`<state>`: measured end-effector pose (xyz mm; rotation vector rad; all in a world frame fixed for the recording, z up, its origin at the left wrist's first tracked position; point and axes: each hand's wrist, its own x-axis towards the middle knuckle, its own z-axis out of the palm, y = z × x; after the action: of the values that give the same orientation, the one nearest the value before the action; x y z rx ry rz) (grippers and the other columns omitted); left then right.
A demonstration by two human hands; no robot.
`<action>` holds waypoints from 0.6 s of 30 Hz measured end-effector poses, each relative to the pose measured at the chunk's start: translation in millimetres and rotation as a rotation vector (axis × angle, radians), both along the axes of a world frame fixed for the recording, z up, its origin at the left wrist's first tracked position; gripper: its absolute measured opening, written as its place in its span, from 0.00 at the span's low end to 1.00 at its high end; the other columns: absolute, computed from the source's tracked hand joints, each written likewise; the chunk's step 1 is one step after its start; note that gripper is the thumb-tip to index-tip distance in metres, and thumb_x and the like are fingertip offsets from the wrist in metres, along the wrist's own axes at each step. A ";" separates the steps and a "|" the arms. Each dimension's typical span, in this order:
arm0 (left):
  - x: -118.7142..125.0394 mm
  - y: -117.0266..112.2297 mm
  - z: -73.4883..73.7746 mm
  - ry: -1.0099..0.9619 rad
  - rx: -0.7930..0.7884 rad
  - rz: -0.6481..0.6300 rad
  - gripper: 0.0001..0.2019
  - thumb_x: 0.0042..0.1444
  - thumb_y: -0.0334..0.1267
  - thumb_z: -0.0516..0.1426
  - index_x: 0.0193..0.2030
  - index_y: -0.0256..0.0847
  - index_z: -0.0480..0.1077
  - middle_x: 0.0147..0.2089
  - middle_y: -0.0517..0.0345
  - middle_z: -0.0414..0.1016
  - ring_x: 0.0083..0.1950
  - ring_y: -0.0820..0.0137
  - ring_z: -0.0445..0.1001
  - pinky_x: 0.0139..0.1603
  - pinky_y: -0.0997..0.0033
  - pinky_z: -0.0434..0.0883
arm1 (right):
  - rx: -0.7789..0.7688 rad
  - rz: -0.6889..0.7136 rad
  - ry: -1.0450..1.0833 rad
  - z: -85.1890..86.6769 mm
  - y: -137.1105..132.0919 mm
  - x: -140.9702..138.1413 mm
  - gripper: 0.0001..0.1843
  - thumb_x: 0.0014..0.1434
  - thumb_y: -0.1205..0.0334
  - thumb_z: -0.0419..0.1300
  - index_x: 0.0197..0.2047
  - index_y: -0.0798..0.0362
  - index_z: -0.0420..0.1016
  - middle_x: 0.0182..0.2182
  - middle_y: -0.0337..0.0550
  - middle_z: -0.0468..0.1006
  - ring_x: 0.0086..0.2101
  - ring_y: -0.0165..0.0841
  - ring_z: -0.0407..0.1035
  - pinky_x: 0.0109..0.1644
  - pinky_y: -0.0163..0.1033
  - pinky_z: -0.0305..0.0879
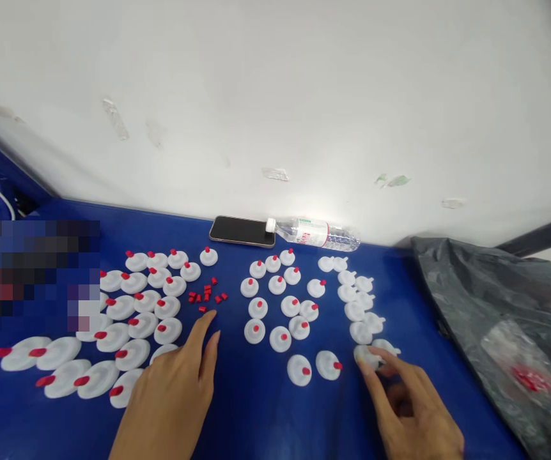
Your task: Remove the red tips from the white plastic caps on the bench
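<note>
A: Bright, even light from overhead, no hard shadows. White wall nearly blown out up top.

B: Yep. Blue table keeps strong colour w/ a pale sheen down the middle. Only one soft dark patch, under the right hand.

A: Left hand sharp enough, edges a bit soft. Corners smear, esp. top right.

B: Wide-angle bend too: the table's back edge curves & sags at both sides. Pic looks squashed vert.

A: Glare on the bottle, faint reflection on the phone screen. Grey bag at right is dull, its lower end blurry.

B: Plus a pixelated block at left, nothing readable there.
</note>
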<state>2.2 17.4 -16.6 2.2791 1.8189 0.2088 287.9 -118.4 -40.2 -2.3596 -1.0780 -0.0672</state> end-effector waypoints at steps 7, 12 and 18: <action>-1.9 -0.3 -2.6 0.050 -0.042 -0.028 0.23 0.74 0.41 0.40 0.65 0.42 0.69 0.28 0.57 0.81 0.29 0.57 0.82 0.27 0.64 0.60 | -0.005 0.103 0.030 -2.8 -3.0 -1.5 0.30 0.59 0.29 0.61 0.49 0.44 0.85 0.45 0.45 0.83 0.23 0.31 0.74 0.27 0.38 0.78; -0.1 0.6 -0.7 0.033 -0.041 0.006 0.19 0.72 0.43 0.44 0.57 0.46 0.73 0.28 0.59 0.81 0.28 0.60 0.81 0.25 0.66 0.60 | 0.138 0.069 0.098 6.4 -1.2 -18.3 0.23 0.65 0.37 0.60 0.48 0.45 0.85 0.44 0.44 0.87 0.34 0.38 0.81 0.44 0.42 0.81; -4.9 -7.8 11.4 -0.430 -0.156 0.011 0.15 0.68 0.54 0.53 0.47 0.50 0.75 0.31 0.65 0.81 0.25 0.70 0.77 0.26 0.74 0.72 | 0.302 0.151 0.202 29.2 0.9 -42.8 0.14 0.67 0.49 0.62 0.43 0.47 0.85 0.44 0.47 0.86 0.45 0.43 0.81 0.51 0.43 0.79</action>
<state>-2.7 9.7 -5.2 1.9353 1.5650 0.4969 245.2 -117.5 -11.1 -1.9657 -1.0622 0.0585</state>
